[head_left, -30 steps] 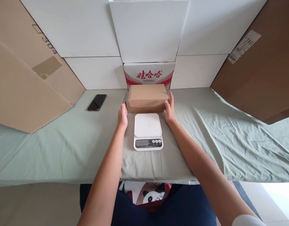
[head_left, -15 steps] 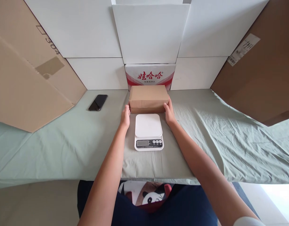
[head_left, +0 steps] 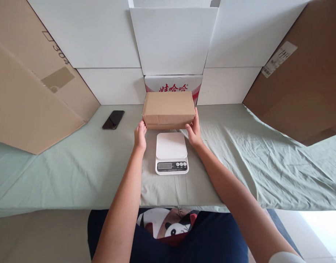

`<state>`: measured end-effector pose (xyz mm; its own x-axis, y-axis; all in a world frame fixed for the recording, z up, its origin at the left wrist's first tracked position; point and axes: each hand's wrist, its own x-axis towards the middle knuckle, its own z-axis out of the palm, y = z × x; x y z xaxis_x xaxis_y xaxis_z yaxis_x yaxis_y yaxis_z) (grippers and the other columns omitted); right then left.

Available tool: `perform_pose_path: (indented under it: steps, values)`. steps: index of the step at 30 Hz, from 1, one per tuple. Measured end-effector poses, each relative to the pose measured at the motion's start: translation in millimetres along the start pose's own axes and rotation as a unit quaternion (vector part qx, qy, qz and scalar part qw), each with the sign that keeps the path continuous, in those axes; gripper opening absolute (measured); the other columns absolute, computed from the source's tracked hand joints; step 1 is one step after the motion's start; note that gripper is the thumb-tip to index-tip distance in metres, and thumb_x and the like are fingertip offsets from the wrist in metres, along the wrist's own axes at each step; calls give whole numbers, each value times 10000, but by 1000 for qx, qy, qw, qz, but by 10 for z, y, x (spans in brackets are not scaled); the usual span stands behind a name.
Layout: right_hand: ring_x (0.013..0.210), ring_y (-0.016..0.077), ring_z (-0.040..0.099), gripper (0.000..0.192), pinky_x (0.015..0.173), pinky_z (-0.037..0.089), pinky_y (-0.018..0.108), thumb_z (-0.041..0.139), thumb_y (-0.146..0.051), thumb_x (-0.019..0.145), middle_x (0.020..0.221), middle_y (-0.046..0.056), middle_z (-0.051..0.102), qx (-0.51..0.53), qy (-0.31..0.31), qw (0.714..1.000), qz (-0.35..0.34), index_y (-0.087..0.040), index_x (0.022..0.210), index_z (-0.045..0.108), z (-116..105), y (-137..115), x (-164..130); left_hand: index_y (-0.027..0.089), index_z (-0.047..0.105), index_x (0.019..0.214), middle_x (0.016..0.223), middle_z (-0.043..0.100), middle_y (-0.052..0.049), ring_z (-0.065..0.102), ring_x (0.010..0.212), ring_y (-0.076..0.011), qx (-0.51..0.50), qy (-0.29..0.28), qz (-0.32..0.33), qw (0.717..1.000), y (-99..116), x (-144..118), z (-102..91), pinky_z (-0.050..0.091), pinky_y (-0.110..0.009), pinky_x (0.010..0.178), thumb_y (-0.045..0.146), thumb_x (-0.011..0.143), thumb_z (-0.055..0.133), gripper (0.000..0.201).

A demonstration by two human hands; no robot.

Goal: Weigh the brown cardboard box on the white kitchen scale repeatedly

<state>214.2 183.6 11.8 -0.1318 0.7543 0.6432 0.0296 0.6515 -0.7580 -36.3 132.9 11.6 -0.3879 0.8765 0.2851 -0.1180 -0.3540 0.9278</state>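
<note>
Between my two hands is a brown cardboard box (head_left: pixel 169 106), gripped at its ends and seemingly raised a little off the cloth. My left hand (head_left: pixel 140 136) closes on its left end, with the fingertips partly hidden. On the right end, my right hand (head_left: pixel 193 129) has the thumb on the front face and fingers along the side. Just in front of the box, a white kitchen scale (head_left: pixel 172 153) lies on the table with its plate bare. Its display and round buttons face me, and no digits can be read on the display.
A black phone (head_left: pixel 113 119) lies on the green cloth (head_left: pixel 74 171) to the left. Behind the held box stands a white carton with red lettering (head_left: pixel 173 83). Large cardboard panels (head_left: pixel 33 84) flank the table, with white panels (head_left: pixel 173 40) along the back.
The cardboard box has risen and shifted slightly left in my hands, now covering more of the lettered carton behind. The scale and phone stay in place.
</note>
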Motion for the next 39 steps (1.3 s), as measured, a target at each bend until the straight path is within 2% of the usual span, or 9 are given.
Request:
perform_pose_path:
  steps: [3, 7, 10, 14, 18, 21, 28, 39]
  values:
    - [1629, 297, 241, 902, 1311, 311, 505, 519, -674, 944, 1773, 31, 152, -13, 6, 1000, -15, -339, 1665, 95, -15, -124, -116, 197, 648, 1391, 1531, 580, -175, 453, 1510, -326, 6, -1, 29, 1000, 135, -195, -35, 351, -455, 1250, 835, 834, 516, 857]
    - [1632, 319, 223, 913, 1303, 310, 550, 520, -648, 957, 1772, 49, 138, -30, 12, 999, -12, -328, 1669, 47, -117, -366, -466, 209, 590, 1464, 1567, 549, -156, 448, 1514, -315, 21, -34, 64, 997, 261, -658, -91, 334, -442, 1260, 772, 898, 492, 804]
    - [1645, 313, 177, 885, 1323, 260, 564, 529, -607, 968, 1769, 33, 148, -25, 24, 999, 11, -346, 1667, 53, -223, -547, -809, 188, 561, 1494, 1572, 538, -172, 424, 1524, -341, 29, -54, 59, 996, 292, -1065, -156, 343, -463, 1257, 762, 904, 486, 827]
    - [1602, 339, 285, 890, 1277, 344, 580, 531, -612, 961, 1751, 64, 193, -25, 15, 999, 42, -340, 1668, 63, -300, -690, -1096, 181, 561, 1495, 1563, 542, -189, 444, 1507, -370, 30, -60, 36, 997, 287, -1425, -240, 372, -497, 1240, 749, 901, 505, 824]
    - [1478, 345, 457, 891, 1126, 514, 566, 547, -611, 951, 1676, 111, 307, -22, 2, 998, 53, -353, 1661, 73, -290, -714, -1111, 187, 550, 1500, 1555, 551, -190, 469, 1490, -373, 26, -45, 32, 998, 272, -1460, -263, 405, -506, 1215, 774, 893, 483, 847]
    - [1417, 334, 498, 863, 1035, 572, 545, 561, -599, 947, 1619, 120, 347, -25, 1, 998, 56, -381, 1646, 104, -280, -700, -1070, 198, 536, 1508, 1571, 534, -186, 482, 1483, -359, 30, -46, 29, 998, 259, -1410, -258, 400, -503, 1216, 766, 907, 463, 830]
    - [1453, 348, 450, 806, 1076, 540, 556, 589, -587, 938, 1594, 124, 349, -10, 0, 998, 58, -383, 1612, 196, -302, -716, -1023, 195, 550, 1491, 1556, 546, -199, 497, 1473, -358, 36, -31, 12, 999, 230, -1376, -263, 411, -501, 1207, 781, 884, 492, 846]
    - [1450, 337, 472, 738, 1128, 518, 593, 572, -579, 953, 1573, 108, 387, 12, -3, 998, 64, -399, 1589, 244, -300, -770, -1006, 202, 587, 1459, 1536, 571, -183, 489, 1480, -353, 37, -23, 18, 999, 227, -1374, -263, 402, -491, 1214, 763, 891, 502, 802]
